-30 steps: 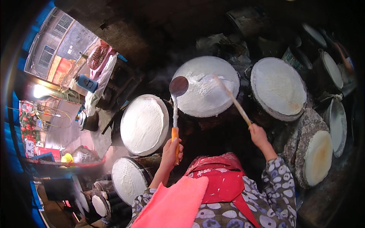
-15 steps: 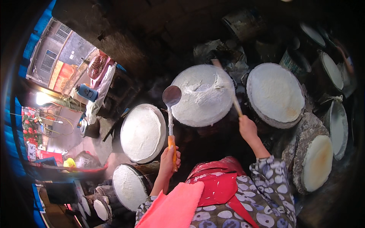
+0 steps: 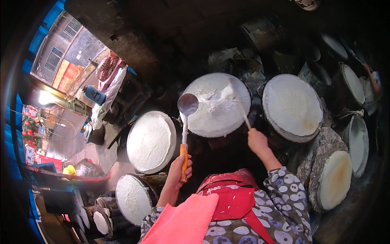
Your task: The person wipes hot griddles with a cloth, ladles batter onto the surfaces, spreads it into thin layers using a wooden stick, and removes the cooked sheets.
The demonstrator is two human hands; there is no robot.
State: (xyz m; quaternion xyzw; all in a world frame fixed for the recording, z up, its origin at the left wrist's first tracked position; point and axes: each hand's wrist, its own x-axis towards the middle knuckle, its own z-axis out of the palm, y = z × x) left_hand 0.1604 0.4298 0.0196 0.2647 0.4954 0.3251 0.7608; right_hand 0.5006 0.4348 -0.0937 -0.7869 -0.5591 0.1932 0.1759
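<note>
A round griddle of white batter (image 3: pixel 215 116) lies ahead of me, its surface lumpy and streaked toward the upper right. My left hand (image 3: pixel 177 171) is closed round the orange handle of a ladle (image 3: pixel 188 105); its batter-smeared bowl overlaps the griddle's left edge. Gripped in my right hand (image 3: pixel 258 141) is a thin wooden stick (image 3: pixel 243 112), whose blurred far end reaches onto the batter. What sits at that end is too smeared to make out.
More white rounds surround me: one at left (image 3: pixel 149 141), one at lower left (image 3: pixel 133 199), one at right (image 3: pixel 291 105). A browned flatbread (image 3: pixel 335 179) stands tilted at lower right. A blue canister (image 3: pixel 94 95) is at the left, near a red basin (image 3: pixel 95 177).
My right hand and the stick have moved left, the stick's far end now lower on the batter. The ladle sits slightly lower and further right. The whole view has shifted a little.
</note>
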